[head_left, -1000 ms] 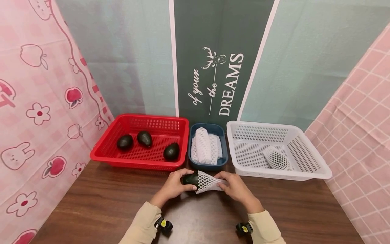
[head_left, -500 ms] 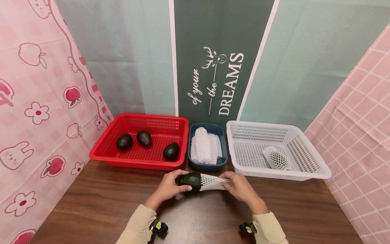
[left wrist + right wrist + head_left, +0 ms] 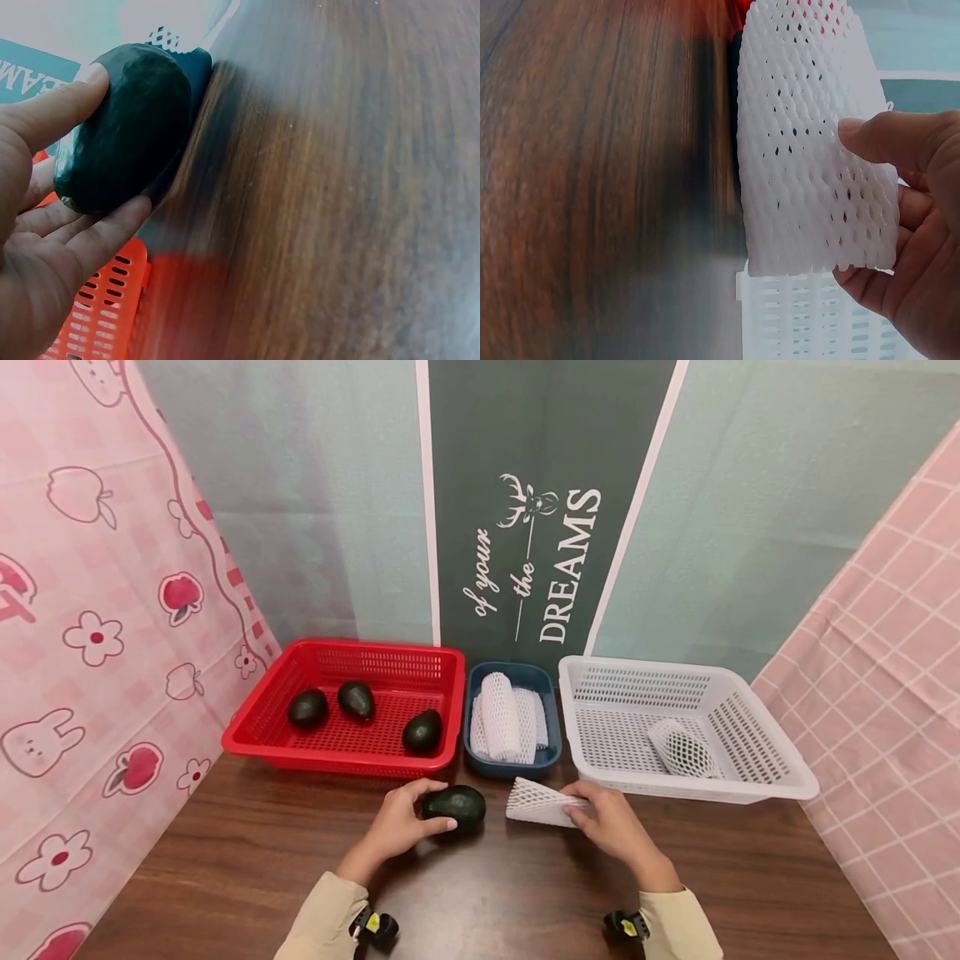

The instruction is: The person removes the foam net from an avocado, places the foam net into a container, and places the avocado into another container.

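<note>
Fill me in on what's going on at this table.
A person's left hand holds a bare avocado; the right hand grips a white foam net, apart from it. Three bare avocados lie in the red basket, more foam nets in the blue tub, and one netted avocado in the white basket.

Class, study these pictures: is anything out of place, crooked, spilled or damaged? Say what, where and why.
Only the white lettering looks odd: behind the blue bin, it runs steeply upward instead of level. Nothing looks spilled or damaged; the left hand holds a bare avocado and the right hand a net sleeve.
</note>
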`<state>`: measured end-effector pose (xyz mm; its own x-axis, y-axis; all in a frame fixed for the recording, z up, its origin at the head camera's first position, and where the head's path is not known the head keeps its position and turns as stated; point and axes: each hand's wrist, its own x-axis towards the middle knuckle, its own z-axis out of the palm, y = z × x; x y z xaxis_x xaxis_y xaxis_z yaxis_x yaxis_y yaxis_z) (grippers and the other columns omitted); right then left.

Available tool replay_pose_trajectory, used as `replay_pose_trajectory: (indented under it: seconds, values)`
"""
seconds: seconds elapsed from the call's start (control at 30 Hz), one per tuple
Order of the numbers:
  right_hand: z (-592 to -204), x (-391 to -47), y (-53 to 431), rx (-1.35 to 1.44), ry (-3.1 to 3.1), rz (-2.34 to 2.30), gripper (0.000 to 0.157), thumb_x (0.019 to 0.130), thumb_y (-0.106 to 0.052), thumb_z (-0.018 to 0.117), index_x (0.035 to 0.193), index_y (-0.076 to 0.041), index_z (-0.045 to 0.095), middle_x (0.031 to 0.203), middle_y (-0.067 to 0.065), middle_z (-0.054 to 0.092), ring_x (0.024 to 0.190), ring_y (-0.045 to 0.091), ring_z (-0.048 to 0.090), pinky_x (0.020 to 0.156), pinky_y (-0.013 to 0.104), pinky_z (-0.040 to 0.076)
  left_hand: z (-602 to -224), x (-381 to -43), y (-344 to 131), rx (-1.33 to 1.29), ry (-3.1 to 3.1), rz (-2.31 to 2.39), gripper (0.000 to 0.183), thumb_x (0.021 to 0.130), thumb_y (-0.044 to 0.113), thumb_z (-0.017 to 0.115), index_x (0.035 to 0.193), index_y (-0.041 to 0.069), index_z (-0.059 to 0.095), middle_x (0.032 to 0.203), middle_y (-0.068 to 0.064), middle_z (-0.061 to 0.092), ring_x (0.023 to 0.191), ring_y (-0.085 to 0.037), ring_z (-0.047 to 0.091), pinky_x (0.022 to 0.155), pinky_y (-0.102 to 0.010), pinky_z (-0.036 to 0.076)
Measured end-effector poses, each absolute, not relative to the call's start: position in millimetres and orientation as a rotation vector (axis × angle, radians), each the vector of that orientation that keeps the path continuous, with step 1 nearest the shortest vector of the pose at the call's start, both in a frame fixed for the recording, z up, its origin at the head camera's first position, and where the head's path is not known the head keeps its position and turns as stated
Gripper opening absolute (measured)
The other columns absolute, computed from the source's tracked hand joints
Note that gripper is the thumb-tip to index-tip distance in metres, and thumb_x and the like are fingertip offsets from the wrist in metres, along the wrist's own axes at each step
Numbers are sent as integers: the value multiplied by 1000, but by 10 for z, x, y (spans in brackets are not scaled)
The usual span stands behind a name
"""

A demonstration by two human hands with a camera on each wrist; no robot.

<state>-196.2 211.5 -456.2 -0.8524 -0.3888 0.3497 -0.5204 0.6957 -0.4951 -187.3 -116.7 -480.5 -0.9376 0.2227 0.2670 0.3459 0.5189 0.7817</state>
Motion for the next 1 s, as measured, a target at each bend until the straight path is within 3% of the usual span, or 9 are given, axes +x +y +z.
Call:
replay_pose_trajectory:
  seconds: [0.4, 0.77, 1.0]
  values:
    - [-4545, -1960, 2111, 725, -2679, 881, 19, 76, -2, 75, 89, -13, 67, 84, -8, 61, 76, 10, 56, 69, 35, 47, -4837, -1881, -1189, -507, -2614, -1380, 48, 67, 31, 84, 108, 12, 67, 100, 2, 66, 82, -11, 56, 73, -30, 45]
    - [-4323, -1922, 2092, 777, -2566, 779, 20, 73, -5, 77, 90, -8, 68, 86, -3, 63, 77, 13, 58, 67, 35, 48, -4700, -1755, -1321, -505, -2557, -1411, 49, 66, 22, 85, 109, 10, 66, 102, 0, 65, 80, -14, 60, 69, -29, 48]
    - [-4218, -1970, 2086, 813, -2487, 768, 19, 71, -3, 77, 88, -6, 69, 81, -3, 59, 70, 12, 53, 59, 30, 44, -4664, -1723, -1395, -506, -2547, -1394, 49, 66, 22, 85, 110, 10, 66, 103, 0, 65, 81, -14, 60, 69, -30, 49]
